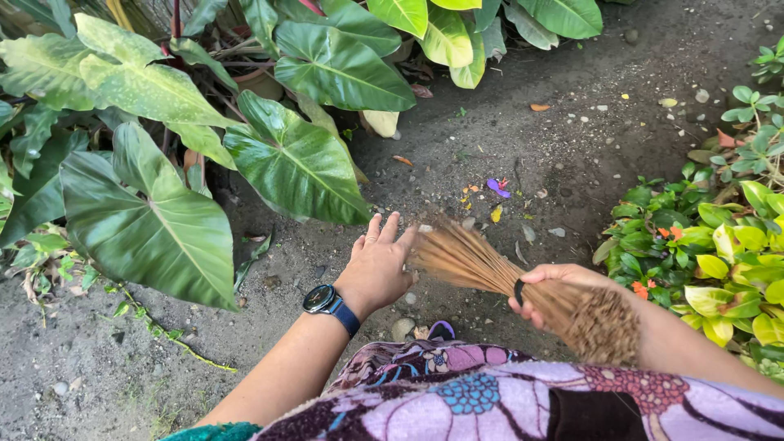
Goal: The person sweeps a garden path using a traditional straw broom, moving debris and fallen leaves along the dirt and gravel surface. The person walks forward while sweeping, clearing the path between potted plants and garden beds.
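The bare earth path (523, 139) is the widest thing here: dark, damp-looking soil, gritty, dotted with pale pebbles and flecks of petal. At about ten o'clock from the hands spread the big-leaved plants (163, 204), their heart-shaped leaves glossy and smooth, some mottled with paler green. At three o'clock sits a low shrub (719, 245) of small, waxy yellow-green leaves with a few orange blooms. Along the bottom edge lies a purple patterned cloth (490, 400), soft and flowered, over the person's lap.

The stick broom (490, 261) lies between the two hands, slanting from five o'clock up to ten o'clock: a bundle of thin, stiff, straw-brown ribs, bound tight at the butt and fanning loose at the tips, which brush the soil. The right hand (551, 290) is closed around the bound neck of the bundle, beside a dark band. The left hand (377, 265) is flat and spread, fingers extended, its palm pressed against the fanned tips rather than gripping them; a dark round wristwatch (320, 300) with a blue strap sits on that wrist.

Judging from this, the brittle ribs could snap or prick the open palm if it presses hard. Loose ribs might slide out if the binding is slack. The splayed tips could also flick grit up, or catch the low leaf edges nearby.
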